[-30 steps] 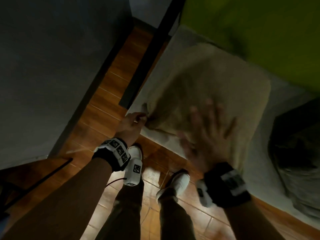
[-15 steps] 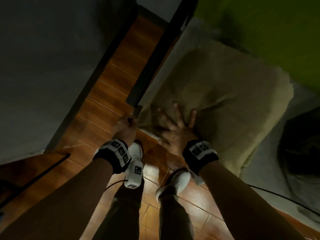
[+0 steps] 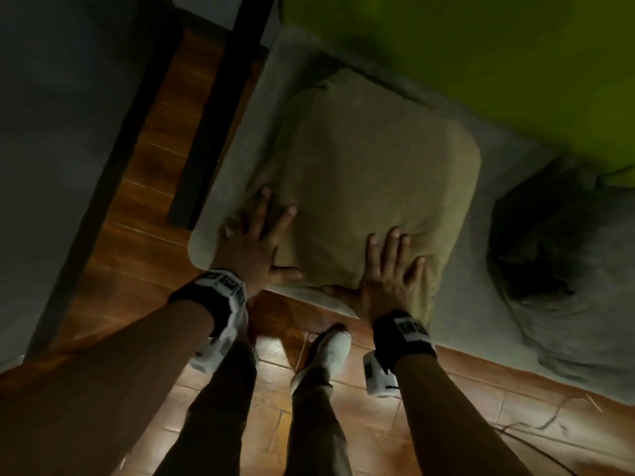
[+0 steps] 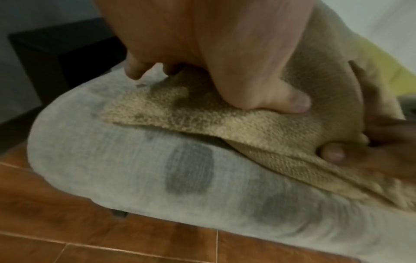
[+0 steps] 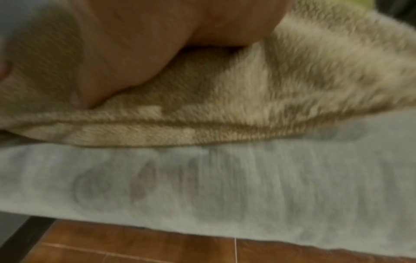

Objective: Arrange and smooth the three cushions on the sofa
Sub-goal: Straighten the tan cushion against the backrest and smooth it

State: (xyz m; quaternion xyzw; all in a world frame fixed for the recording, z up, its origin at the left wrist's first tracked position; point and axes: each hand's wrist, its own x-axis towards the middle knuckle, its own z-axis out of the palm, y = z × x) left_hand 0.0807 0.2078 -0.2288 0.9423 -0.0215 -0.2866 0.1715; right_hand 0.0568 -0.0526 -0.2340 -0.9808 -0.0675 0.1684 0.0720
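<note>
A tan cushion (image 3: pixel 371 173) lies flat on the grey sofa seat (image 3: pixel 237 159) near its left end. My left hand (image 3: pixel 257 231) presses flat on the cushion's near left corner, fingers spread. My right hand (image 3: pixel 391 266) presses flat on its near edge, fingers straight. The left wrist view shows my left hand (image 4: pixel 225 71) resting on the tan cushion (image 4: pixel 258 124), with the thumb on its front edge. The right wrist view shows my right hand (image 5: pixel 135 53) pushing into the tan cushion (image 5: pixel 270 97). A dark cushion (image 3: pixel 536 235) and a grey cushion (image 3: pixel 591 286) lie on the seat to the right.
A green sofa back (image 3: pixel 481 56) rises behind the cushions. A dark sofa arm (image 3: pixel 220 108) runs along the left end. Brown tiled floor (image 3: pixel 137 235) lies in front, with my legs and a white shoe (image 3: pixel 326 355). A grey wall (image 3: pixel 68 132) stands on the left.
My left hand let go of the cushion's corner and now lies flat on it. My right hand slid right along the near edge. The cushion now lies flatter on the seat.
</note>
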